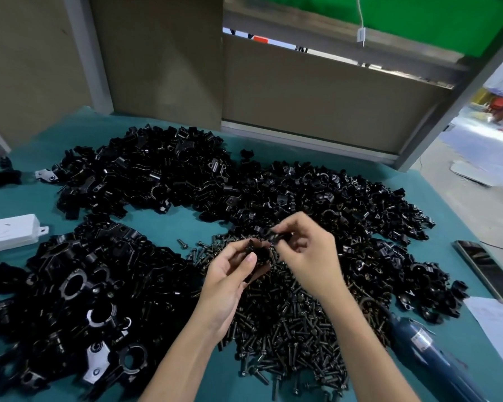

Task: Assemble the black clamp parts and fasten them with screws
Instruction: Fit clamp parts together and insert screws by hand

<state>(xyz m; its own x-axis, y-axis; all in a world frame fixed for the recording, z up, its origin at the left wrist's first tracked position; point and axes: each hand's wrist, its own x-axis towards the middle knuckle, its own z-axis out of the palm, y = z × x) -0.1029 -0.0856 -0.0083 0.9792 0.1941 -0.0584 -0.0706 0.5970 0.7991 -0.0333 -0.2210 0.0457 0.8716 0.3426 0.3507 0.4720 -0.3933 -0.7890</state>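
Head: glossy black clamp parts (277, 238)

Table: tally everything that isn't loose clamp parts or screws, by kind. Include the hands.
White power strip: 1
Phone: 1
Blue power tool: 1
Paper sheet: 1
Hands: 2. The left hand holds a black clamp part; the right hand pinches another.
Total: 6

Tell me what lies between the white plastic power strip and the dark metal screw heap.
A pile of large black clamp parts fills that stretch, shown in the head view.
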